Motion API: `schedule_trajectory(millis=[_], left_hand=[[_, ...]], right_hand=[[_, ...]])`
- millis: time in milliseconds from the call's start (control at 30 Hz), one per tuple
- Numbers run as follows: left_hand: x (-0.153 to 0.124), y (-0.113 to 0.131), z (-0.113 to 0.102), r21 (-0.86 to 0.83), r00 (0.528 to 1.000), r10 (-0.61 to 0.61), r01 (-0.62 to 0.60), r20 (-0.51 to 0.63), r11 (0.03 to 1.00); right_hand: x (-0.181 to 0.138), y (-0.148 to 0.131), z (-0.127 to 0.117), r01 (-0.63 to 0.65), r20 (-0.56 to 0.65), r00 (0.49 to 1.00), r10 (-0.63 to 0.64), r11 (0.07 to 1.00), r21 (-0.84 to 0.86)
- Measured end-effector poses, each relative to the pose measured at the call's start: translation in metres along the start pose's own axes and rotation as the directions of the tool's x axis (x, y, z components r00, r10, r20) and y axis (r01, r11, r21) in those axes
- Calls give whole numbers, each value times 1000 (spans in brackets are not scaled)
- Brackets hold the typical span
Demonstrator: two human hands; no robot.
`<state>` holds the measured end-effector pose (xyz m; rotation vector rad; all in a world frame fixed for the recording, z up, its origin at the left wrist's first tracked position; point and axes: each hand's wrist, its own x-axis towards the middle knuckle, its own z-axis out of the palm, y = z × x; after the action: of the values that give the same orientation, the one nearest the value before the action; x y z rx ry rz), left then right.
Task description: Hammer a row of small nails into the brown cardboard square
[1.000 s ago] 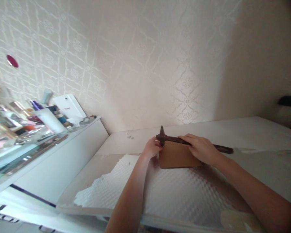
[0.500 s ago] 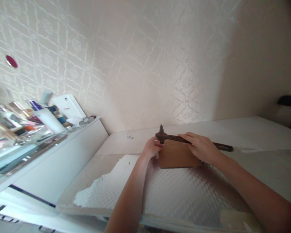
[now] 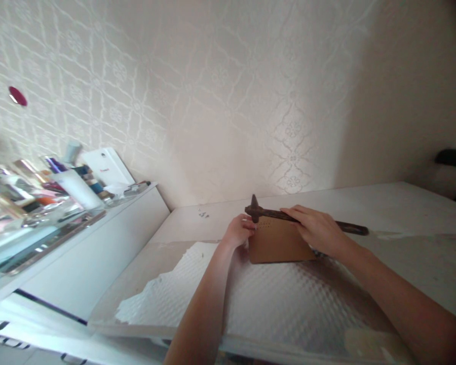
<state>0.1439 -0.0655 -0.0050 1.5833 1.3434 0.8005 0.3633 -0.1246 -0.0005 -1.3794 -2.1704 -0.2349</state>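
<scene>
A brown leather piece with a row of small holes lies on a white textured mat on the table. My left hand is pinched at the piece's left edge, fingers closed on something too small to make out. My right hand is wrapped round the handle of a dark hammer, held just above the leather's far edge. The hammer's head points left, close to my left fingers, and its handle end sticks out to the right.
The white table meets a patterned wall behind. A lower white cabinet on the left carries several bottles, tubes and a white box. Tiny metal bits lie near the wall. A dark chair part shows far right.
The hammer has risen slightly and shifted a little right. My left hand and the leather piece have stayed in place.
</scene>
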Motion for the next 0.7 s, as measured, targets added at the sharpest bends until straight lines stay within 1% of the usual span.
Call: schedule_trajectory(millis=[167,333,467,633,700], left_hand=[[-1,1,0,39,999,36,-36,2,999],[-1,0,1,-15,1000,-2,1,-12,1000],[0,1,0,25,1000,29,-29,2,999],[-1,2,0,-73,1000,-4,4,3,997],[-1,2,0,-60,1000,11,-11,1,998]], right_hand=[[0,1,0,12,43,999,-13,1000,10],[0,2,0,6,18,1000,-6,1000,17],[0,1,0,25,43,999,-25,1000,0],[0,2,0,11,-12,1000,-11,1000,-22],[1,1,0,14,-8,1000,-14,1000,-13]])
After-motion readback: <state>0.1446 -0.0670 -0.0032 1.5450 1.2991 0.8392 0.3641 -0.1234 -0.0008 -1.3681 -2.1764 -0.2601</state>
